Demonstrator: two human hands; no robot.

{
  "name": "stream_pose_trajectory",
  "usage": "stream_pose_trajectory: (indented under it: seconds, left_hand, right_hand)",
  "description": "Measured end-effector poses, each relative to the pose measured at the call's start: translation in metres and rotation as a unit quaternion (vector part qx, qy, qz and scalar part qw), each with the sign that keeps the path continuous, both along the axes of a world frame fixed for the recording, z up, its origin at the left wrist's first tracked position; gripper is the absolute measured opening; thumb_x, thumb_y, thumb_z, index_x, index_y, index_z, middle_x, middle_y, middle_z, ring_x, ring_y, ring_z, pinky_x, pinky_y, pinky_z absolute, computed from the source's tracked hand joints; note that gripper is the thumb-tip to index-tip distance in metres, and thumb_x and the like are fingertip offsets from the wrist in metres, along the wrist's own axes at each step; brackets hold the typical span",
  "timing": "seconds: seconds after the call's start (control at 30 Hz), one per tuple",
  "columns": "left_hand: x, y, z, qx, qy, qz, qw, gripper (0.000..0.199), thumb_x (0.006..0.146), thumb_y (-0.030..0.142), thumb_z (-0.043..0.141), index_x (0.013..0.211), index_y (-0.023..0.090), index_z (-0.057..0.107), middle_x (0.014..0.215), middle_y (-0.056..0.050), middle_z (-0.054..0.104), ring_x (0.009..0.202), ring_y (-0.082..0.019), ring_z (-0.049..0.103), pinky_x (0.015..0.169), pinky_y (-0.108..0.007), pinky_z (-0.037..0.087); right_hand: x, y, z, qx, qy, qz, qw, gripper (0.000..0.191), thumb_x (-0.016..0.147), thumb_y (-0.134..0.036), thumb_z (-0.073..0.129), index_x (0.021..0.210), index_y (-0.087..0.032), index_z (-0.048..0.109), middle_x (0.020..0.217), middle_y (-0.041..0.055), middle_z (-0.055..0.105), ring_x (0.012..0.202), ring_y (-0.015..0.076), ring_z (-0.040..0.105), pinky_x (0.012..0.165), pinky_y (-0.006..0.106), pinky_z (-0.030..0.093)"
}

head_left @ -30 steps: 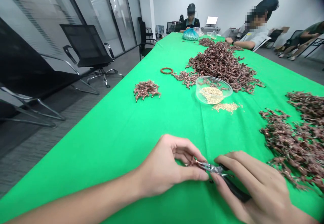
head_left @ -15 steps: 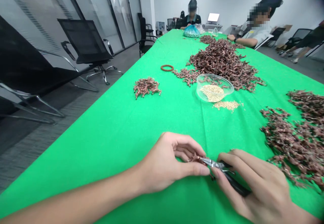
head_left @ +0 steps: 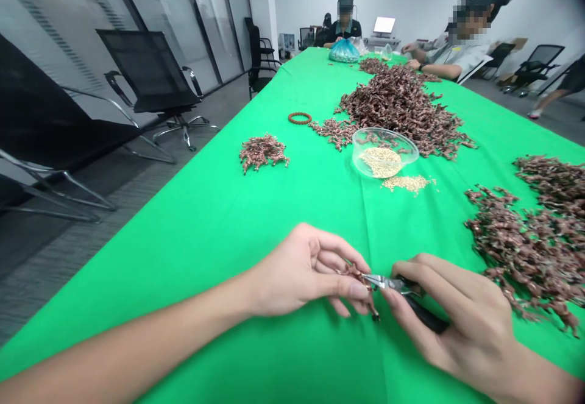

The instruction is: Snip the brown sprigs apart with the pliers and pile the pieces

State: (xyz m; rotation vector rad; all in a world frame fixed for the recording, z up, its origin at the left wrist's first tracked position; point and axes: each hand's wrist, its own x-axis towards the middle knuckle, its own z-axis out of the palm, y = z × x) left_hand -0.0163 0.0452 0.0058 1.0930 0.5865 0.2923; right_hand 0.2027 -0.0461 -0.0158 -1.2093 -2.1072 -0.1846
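Reddish-brown, spindly, glossy piece (head_left: 355, 270), this side of the clear round plastic bowl (head_left: 410, 155), is pinched in the left hand (head_left: 299, 277); the right hand (head_left: 470, 315) wraps around silvery, black-handled metal pliers (head_left: 392, 283), tips at it. Careful: slip or oversqueeze, and thin limbs could snap!

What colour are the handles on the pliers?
The pliers' handles are black, shown in the head view.

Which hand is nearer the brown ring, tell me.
Left. The left hand is on the near side of the brown ring; the right hand, holding pliers, is farther off to the right.
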Motion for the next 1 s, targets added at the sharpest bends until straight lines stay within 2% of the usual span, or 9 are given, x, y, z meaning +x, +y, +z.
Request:
stream_pose_trajectory:
  seconds: [0.17, 0.33, 0.47, 0.67, 1.0]
  left_hand:
    - [-0.006, 0.008, 0.002, -0.005, 0.032, -0.078, 0.996, 0.024, 0.074, 0.022, 0.081, 0.094, 0.011, 0.072, 0.086, -0.013, 0.079, 0.074, -0.020, 0.076, 0.063, -0.025, 0.060]
    - [-0.007, 0.010, 0.004, -0.017, 0.037, -0.109, 0.993, 0.024, 0.073, 0.018, 0.082, 0.094, 0.011, 0.073, 0.083, -0.011, 0.078, 0.071, -0.017, 0.075, 0.063, -0.023, 0.059]
    - [-0.006, 0.011, 0.002, -0.023, 0.030, -0.108, 0.993, 0.022, 0.074, 0.015, 0.080, 0.094, 0.011, 0.073, 0.082, -0.009, 0.078, 0.070, -0.016, 0.075, 0.063, -0.022, 0.059]
    - [-0.005, 0.009, -0.004, -0.004, 0.014, -0.072, 0.997, 0.021, 0.075, 0.017, 0.080, 0.093, 0.011, 0.071, 0.084, -0.009, 0.078, 0.073, -0.015, 0.075, 0.067, -0.022, 0.060]
    - [-0.003, 0.008, -0.006, 0.006, 0.012, -0.046, 0.999, 0.023, 0.076, 0.020, 0.080, 0.093, 0.012, 0.068, 0.082, -0.010, 0.078, 0.069, -0.016, 0.075, 0.060, -0.021, 0.059]
  right_hand:
    - [0.001, 0.001, 0.003, 0.010, -0.031, 0.030, 0.999, 0.016, 0.086, -0.022, 0.065, 0.100, -0.016, 0.059, 0.078, 0.0065, 0.065, 0.066, 0.0182, 0.064, 0.051, 0.028, 0.047]
    - [0.002, 0.000, 0.003, 0.009, -0.052, 0.049, 0.997, 0.022, 0.085, -0.023, 0.067, 0.103, -0.015, 0.060, 0.081, 0.0076, 0.067, 0.070, 0.0196, 0.066, 0.056, 0.030, 0.050]
    - [0.001, 0.000, 0.002, 0.004, -0.025, 0.047, 0.999, 0.017, 0.086, -0.021, 0.065, 0.101, -0.015, 0.060, 0.081, 0.0071, 0.066, 0.068, 0.0179, 0.064, 0.054, 0.029, 0.048]
    - [0.005, 0.002, 0.003, -0.024, 0.051, 0.036, 0.998, 0.019, 0.083, -0.015, 0.067, 0.101, -0.011, 0.060, 0.080, 0.0067, 0.062, 0.066, 0.0144, 0.058, 0.056, 0.027, 0.046]
    - [-0.001, 0.000, 0.000, -0.022, 0.030, 0.031, 0.999, 0.021, 0.083, -0.016, 0.068, 0.102, -0.011, 0.061, 0.082, 0.0085, 0.062, 0.068, 0.0162, 0.058, 0.056, 0.030, 0.044]
